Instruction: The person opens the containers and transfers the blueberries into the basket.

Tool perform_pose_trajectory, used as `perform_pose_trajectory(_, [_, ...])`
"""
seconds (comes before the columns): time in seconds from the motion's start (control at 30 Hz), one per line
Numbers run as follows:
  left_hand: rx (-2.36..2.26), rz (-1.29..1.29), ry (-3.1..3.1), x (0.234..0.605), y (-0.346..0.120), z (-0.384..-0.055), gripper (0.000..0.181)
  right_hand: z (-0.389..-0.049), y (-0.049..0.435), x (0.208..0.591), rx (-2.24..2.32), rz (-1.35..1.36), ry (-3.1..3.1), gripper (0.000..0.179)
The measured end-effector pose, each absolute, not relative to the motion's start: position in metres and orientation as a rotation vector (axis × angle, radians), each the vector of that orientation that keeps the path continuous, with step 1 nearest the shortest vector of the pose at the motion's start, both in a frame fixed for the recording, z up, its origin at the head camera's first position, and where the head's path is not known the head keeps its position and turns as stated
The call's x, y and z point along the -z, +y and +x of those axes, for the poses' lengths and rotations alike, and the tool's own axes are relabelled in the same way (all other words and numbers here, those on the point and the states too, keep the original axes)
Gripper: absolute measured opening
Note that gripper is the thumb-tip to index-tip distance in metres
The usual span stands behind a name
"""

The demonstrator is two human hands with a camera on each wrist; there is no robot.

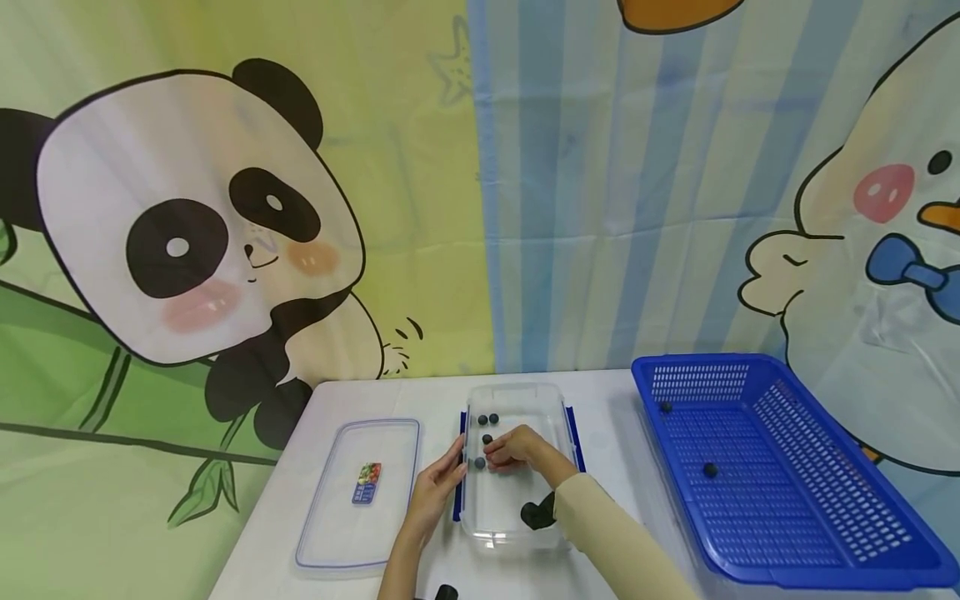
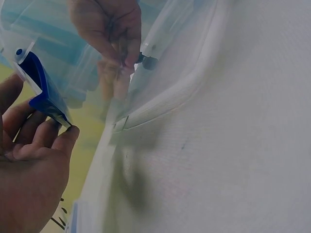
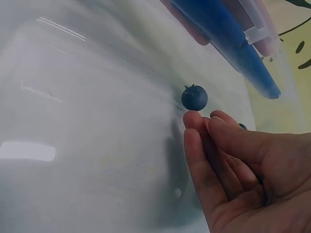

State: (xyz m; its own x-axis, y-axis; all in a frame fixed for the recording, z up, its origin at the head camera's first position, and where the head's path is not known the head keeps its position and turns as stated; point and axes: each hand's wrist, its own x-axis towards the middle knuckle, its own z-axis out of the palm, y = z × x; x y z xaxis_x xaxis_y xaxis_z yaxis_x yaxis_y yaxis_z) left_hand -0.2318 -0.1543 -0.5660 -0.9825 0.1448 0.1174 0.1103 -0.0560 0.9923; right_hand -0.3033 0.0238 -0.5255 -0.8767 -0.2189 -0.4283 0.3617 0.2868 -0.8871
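A clear plastic box (image 1: 517, 521) with blue side latches stands on the white table. My left hand (image 1: 435, 487) rests against its left side, fingertips at the blue latch (image 2: 46, 92). Inside the box is my right hand (image 1: 517, 450), thumb and fingers close together, reaching low over the bottom. Just beyond its fingertips in the right wrist view sits a blueberry (image 3: 194, 98) with a small crown. A second blueberry (image 1: 487, 439) lies right at the fingertips, partly hidden by the thumb in the right wrist view. Farther back in the box is a pair of blueberries (image 1: 488, 419).
To the left lies a clear lid (image 1: 322, 521) with blue edging and a small printed label (image 1: 367, 483). A blue plastic basket (image 1: 750, 517) stands on the right, holding two dark blueberries (image 1: 710, 470). Behind the table hangs a printed curtain (image 1: 420, 250).
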Motion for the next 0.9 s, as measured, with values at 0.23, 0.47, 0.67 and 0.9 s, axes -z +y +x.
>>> perform_pose_trajectory(0.23, [-2.25,0.279,2.123,0.566,-0.155,-0.231,0.047,-0.302,0.023,0.531,1.675,0.077,2.001,0.025])
perform_pose_trajectory(0.47, [-2.266,0.299,2.116,0.567,-0.155,-0.232,0.048,-0.302,0.021,0.533,1.683,0.016,1.975,0.022])
perform_pose_trajectory(0.67, [-2.282,0.332,2.098,0.567,-0.156,-0.232,0.05,-0.301,0.019,0.531,1.641,-0.002,1.981,0.021])
perform_pose_trajectory(0.9, [-2.289,0.369,2.048,0.552,-0.154,-0.225,0.05,-0.305,0.022,0.528,1.707,-0.038,1.958,0.02])
